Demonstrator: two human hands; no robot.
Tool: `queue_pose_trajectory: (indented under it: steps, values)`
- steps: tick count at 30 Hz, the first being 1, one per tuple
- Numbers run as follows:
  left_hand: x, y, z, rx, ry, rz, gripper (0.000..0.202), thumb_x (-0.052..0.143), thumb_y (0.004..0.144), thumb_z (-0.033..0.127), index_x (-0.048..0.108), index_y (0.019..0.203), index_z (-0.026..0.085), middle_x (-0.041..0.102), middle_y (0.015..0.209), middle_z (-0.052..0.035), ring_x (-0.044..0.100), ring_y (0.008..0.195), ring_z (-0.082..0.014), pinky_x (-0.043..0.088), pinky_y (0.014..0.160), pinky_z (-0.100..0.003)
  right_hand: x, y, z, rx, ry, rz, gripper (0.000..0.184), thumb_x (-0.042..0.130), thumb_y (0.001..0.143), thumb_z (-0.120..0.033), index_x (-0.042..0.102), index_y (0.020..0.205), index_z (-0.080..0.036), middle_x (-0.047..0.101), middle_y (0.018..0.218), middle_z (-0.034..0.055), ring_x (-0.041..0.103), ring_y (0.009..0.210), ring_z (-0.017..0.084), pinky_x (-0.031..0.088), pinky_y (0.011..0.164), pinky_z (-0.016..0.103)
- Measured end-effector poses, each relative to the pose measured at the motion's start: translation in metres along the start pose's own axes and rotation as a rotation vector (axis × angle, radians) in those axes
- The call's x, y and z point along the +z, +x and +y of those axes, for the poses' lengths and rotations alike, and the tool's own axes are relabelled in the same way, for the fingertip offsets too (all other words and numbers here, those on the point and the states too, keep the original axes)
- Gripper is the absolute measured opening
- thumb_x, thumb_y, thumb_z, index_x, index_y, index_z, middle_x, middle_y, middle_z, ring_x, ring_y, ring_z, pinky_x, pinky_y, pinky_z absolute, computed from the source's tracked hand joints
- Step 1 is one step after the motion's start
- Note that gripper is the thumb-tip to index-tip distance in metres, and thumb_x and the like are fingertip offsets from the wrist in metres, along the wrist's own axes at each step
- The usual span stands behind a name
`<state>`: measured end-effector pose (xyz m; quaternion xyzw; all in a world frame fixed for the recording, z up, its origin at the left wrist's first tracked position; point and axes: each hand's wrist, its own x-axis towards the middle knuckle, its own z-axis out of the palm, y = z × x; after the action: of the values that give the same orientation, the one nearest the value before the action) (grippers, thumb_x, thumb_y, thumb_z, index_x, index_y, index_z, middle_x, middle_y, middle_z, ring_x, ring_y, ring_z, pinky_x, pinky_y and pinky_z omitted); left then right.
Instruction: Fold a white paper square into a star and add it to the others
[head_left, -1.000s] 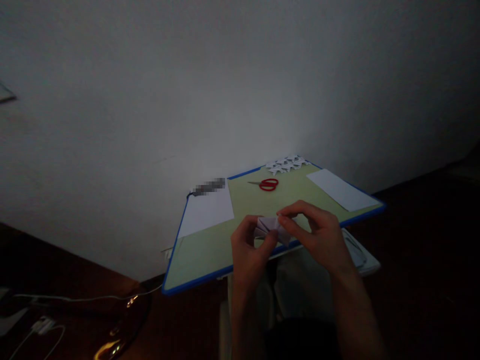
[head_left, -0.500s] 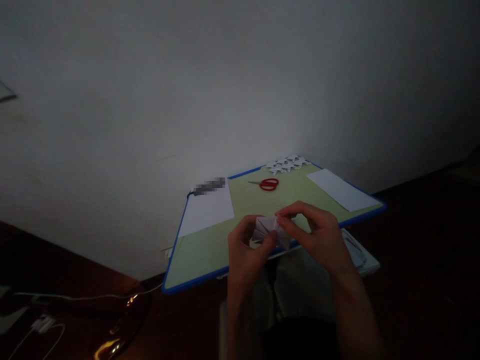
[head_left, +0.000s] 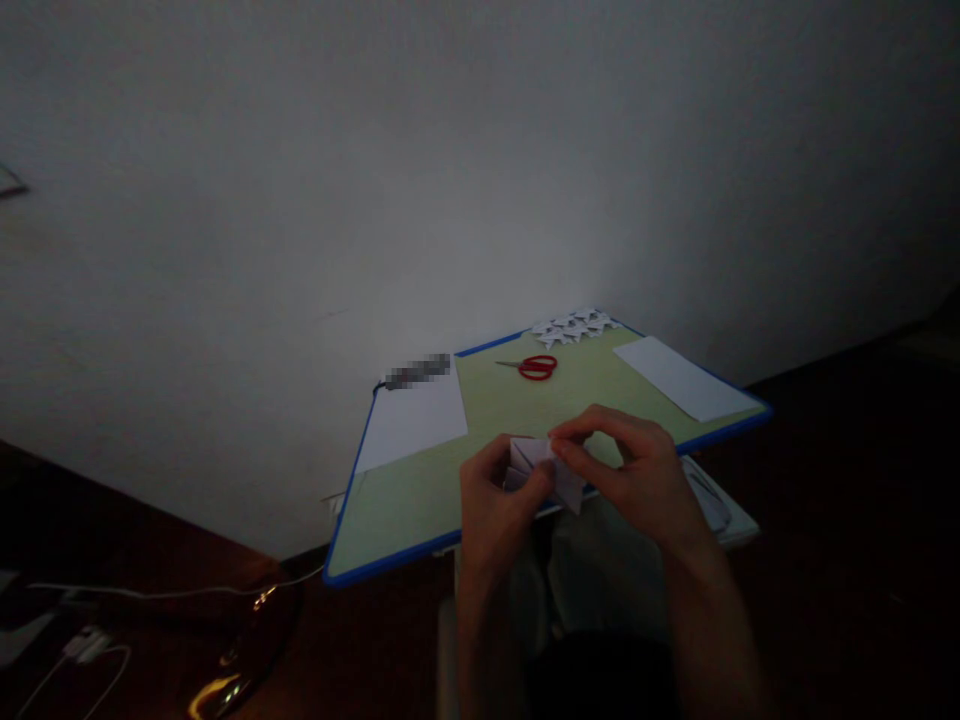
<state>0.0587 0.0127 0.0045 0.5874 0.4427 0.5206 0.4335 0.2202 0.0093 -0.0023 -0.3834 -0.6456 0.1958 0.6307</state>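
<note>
- The left hand (head_left: pixel 496 505) and the right hand (head_left: pixel 637 475) meet over the near edge of the desk (head_left: pixel 397 510), a green top with a blue rim.
- Between them is a folded paper piece (head_left: pixel 531 456), small, pale and creased. It is held just above the desk's near edge, roughly at the middle of its width.
- The left fingers (head_left: pixel 537 487) pinch the paper's left side, with the thumb pressed on top and the other fingertips hidden beneath.
- The right fingers (head_left: pixel 592 425) arch over the paper's right side and pinch its upper edge between the thumb and forefinger. The remaining fingers curl loosely behind.
- Red-handled scissors (head_left: pixel 538 367) lie flat near the far edge of the desk, well apart from the hands.
- Just beyond the scissors, at the far corner, is a cluster of small folded shapes (head_left: pixel 574 327) in white paper.
- A white sheet (head_left: pixel 416 412) lies flat on the left part of the desk, and a second white sheet (head_left: pixel 686 378) lies on the right part. Neither touches the hands.
- A plain pale wall (head_left: pixel 450 150) rises behind the desk.
- The room is dim. On the dark floor to the lower left lie thin white cables (head_left: pixel 90 650).
</note>
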Motion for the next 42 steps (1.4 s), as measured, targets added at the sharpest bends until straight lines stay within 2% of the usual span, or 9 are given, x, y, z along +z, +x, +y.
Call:
queue_pose_trajectory:
  steps: [5,9,16,20,27,31,36,42]
  values:
    - [0.0,-0.001,-0.001,-0.017,-0.019,-0.005,0.015,0.079,0.076,0.028,0.077,0.081,0.015,0.073,0.072,-0.0017,0.063,0.064,-0.0158,0.048,0.062,-0.026,0.0,-0.001,0.001,0.018,0.005,-0.007,0.007,0.075,0.092,-0.022,0.078,0.086,-0.024,0.076,0.081,0.0,0.069,0.077,0.019,0.055,0.074,0.031]
    - [-0.003,0.0,-0.004,0.03,-0.014,-0.014,0.014,0.082,0.078,0.029,0.079,0.082,0.016,0.076,0.076,-0.0042,0.065,0.072,-0.0184,0.051,0.07,-0.029,-0.001,-0.002,0.004,0.03,0.019,-0.005,0.004,0.075,0.093,-0.023,0.078,0.091,-0.024,0.077,0.086,0.0011,0.071,0.083,0.02,0.056,0.078,0.033]
    - [-0.002,-0.001,-0.004,0.136,0.11,0.046,0.006,0.079,0.08,0.023,0.08,0.079,0.018,0.075,0.072,-0.0013,0.064,0.07,-0.0172,0.047,0.068,-0.027,-0.006,-0.005,-0.003,-0.054,-0.082,-0.093,0.018,0.072,0.093,-0.018,0.075,0.109,-0.026,0.076,0.102,0.0029,0.071,0.097,0.022,0.055,0.087,0.035]
    - [-0.001,-0.005,0.0,0.204,0.198,0.064,0.005,0.076,0.083,0.02,0.081,0.084,0.018,0.077,0.075,-0.0008,0.066,0.071,-0.0175,0.048,0.069,-0.027,-0.008,-0.008,-0.005,-0.053,-0.164,-0.118,0.022,0.072,0.092,-0.018,0.073,0.113,-0.027,0.076,0.107,0.0046,0.07,0.103,0.025,0.053,0.092,0.04]
    - [-0.005,-0.007,0.002,0.354,0.383,-0.062,0.014,0.074,0.085,0.011,0.083,0.089,0.022,0.08,0.083,-0.0033,0.071,0.076,-0.0199,0.052,0.073,-0.029,-0.014,-0.011,-0.001,-0.049,-0.368,-0.199,0.014,0.071,0.093,-0.019,0.073,0.104,-0.028,0.08,0.102,0.0036,0.072,0.098,0.027,0.051,0.089,0.045]
    - [-0.011,-0.007,0.0,0.37,0.436,-0.149,0.018,0.074,0.086,0.011,0.083,0.095,0.024,0.081,0.087,-0.0048,0.073,0.081,-0.0219,0.054,0.074,-0.031,-0.02,-0.01,-0.004,-0.066,-0.349,-0.259,0.019,0.073,0.093,-0.016,0.075,0.107,-0.028,0.081,0.1,0.0022,0.072,0.097,0.026,0.052,0.091,0.044]
    - [-0.015,-0.006,0.002,0.367,0.483,-0.223,0.013,0.076,0.084,0.01,0.081,0.089,0.02,0.078,0.083,-0.0056,0.071,0.078,-0.0218,0.051,0.071,-0.03,-0.026,-0.011,-0.004,-0.074,-0.32,-0.33,0.028,0.077,0.087,-0.011,0.077,0.109,-0.028,0.082,0.098,0.0002,0.073,0.093,0.024,0.053,0.087,0.042]
    - [-0.017,-0.007,0.004,0.334,0.508,-0.298,0.011,0.075,0.081,0.008,0.078,0.084,0.019,0.074,0.075,-0.0022,0.066,0.07,-0.0182,0.045,0.067,-0.028,-0.031,-0.014,-0.002,-0.08,-0.301,-0.376,0.029,0.075,0.085,-0.009,0.08,0.107,-0.028,0.083,0.093,-0.0007,0.075,0.086,0.023,0.055,0.085,0.041]
